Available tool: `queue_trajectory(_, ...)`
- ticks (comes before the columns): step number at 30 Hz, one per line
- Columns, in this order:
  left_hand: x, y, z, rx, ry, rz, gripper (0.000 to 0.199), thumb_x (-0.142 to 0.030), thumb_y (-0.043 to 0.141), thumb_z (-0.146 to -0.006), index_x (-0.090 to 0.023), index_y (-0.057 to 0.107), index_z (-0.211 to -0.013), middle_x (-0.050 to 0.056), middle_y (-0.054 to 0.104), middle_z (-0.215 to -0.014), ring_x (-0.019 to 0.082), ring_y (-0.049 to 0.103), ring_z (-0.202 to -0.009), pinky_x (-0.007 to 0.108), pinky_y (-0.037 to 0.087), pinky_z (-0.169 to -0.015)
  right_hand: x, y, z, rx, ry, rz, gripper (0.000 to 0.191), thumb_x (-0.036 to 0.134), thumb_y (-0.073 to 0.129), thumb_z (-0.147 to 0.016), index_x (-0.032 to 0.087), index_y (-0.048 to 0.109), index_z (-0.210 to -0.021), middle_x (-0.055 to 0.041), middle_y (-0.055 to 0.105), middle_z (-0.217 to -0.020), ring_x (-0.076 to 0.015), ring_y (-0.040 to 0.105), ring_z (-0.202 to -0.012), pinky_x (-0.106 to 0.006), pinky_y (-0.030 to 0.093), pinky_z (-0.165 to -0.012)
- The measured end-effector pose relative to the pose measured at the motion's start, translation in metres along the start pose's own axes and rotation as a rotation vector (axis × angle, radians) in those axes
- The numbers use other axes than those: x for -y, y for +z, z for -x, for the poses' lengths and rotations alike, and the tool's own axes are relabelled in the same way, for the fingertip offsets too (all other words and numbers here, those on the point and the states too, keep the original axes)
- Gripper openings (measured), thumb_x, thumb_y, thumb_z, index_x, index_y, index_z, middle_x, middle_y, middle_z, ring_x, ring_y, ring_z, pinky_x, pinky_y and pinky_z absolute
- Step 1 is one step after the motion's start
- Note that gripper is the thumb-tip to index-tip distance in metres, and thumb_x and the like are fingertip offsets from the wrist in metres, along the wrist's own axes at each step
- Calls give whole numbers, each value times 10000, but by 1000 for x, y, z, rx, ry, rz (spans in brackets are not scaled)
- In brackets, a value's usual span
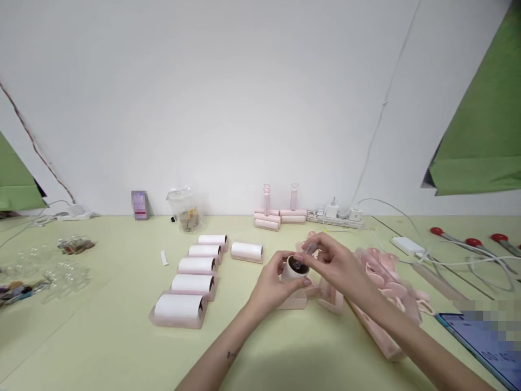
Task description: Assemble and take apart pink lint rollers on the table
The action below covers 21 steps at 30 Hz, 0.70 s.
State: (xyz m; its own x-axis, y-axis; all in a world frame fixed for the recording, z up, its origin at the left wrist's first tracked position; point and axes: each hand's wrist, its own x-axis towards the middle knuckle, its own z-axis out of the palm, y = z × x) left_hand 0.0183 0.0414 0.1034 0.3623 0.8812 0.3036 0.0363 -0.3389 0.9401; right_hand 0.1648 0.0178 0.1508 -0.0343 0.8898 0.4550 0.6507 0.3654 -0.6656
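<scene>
My left hand (271, 285) is wrapped round a white lint roll (290, 276), its dark hollow end tipped up toward me. Over that opening, my right hand (336, 260) pinches a small translucent piece (311, 248); how far it reaches into the roll I cannot tell. Below the hands lies a pale pink cover (292, 302), and pink plastic parts (334, 301) sit just to its right. A heap of pink handles and frames (382, 271) lies partly behind my right forearm. On the left, several white rolls (181, 307) rest in pinkish trays in a slanting row.
Finished-looking pink rollers (267, 221) stand by the wall near a power strip (334, 220). A plastic bag (185, 209) and a small box (140, 205) are at the back. Clear parts (67, 277) lie left; a phone (484, 347), cables and red-knobbed rods (474, 243) lie right.
</scene>
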Motion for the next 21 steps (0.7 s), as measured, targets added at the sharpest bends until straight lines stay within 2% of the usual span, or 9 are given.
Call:
queue_trajectory(4, 4, 2, 0, -2, 34, 36, 393, -222, 680, -644, -211, 520, -1002, 28, 590, -1014, 178, 539, -916, 290, 402, -797, -7, 19, 0, 16, -48, 163, 214, 466, 546, -750, 260, 604, -752, 15, 518, -798, -95, 455, -500, -244, 378, -468)
queue_trajectory(7, 1, 1, -1, -2, 29, 63, 413, -234, 683, -645, -201, 502, -1014, 39, 590, -1009, 180, 544, -926, 293, 407, -801, -1, 11, 1, -55, -92, 8, 194, 438, 554, -756, 254, 617, -750, -3, 511, -857, -113, 505, -584, -262, 435, -542)
queue_trajectory(9, -4, -3, -1, -36, 20, 83, 465, -254, 692, -639, -200, 465, -1041, 41, 598, -988, 181, 551, -927, 299, 410, -806, 8, -5, 1, -233, -142, -212, 151, 385, 530, -793, 246, 587, -776, -14, 543, -892, -149, 552, -745, -289, 460, -662)
queue_trajectory(11, -12, -8, -2, -85, 61, 72, 479, -282, 687, -648, -202, 445, -1054, 38, 600, -987, 175, 552, -938, 297, 406, -825, 19, -25, 2, -472, -204, -407, 104, 331, 489, -833, 243, 539, -807, -19, 581, -873, -173, 566, -822, -330, 453, -719)
queue_trajectory(13, -18, -13, -3, -103, 133, -39, 458, -325, 669, -665, -216, 467, -1062, 33, 589, -1040, 175, 537, -971, 292, 390, -853, 28, -44, 2, -704, -280, -515, 91, 320, 479, -843, 241, 510, -811, -12, 592, -761, -179, 580, -728, -350, 443, -673)
queue_trajectory(15, -20, -15, -4, -57, 176, -265, 449, -384, 643, -679, -242, 500, -1081, 26, 579, -1090, 194, 522, -996, 298, 385, -855, 33, -57, 2, -854, -340, -548, 108, 340, 503, -827, 241, 511, -785, 1, 556, -656, -180, 551, -618, -347, 419, -598)
queue_trajectory(17, -15, -14, -4, 42, 167, -580, 455, -420, 604, -704, -267, 498, -1119, 24, 593, -1078, 217, 533, -971, 312, 404, -809, 35, -62, 3, -876, -329, -545, 111, 357, 511, -818, 262, 521, -762, 2, 519, -635, -188, 514, -594, -350, 398, -579)
queue_trajectory(19, -7, -10, -4, 137, 139, -851, 454, -419, 586, -719, -265, 495, -1136, 35, 619, -1000, 236, 557, -896, 321, 424, -735, 36, -59, 4, -781, -244, -535, 85, 361, 498, -822, 300, 523, -770, -6, 504, -674, -206, 502, -635, -370, 399, -622)
queue_trajectory(21, 2, -6, -2, 192, 123, -993, 432, -396, 591, -720, -246, 512, -1118, 45, 628, -927, 247, 561, -835, 329, 428, -696, 36, -53, 7, -670, -178, -526, 73, 368, 484, -826, 324, 519, -780, -8, 497, -703, -217, 504, -672, -385, 405, -671)
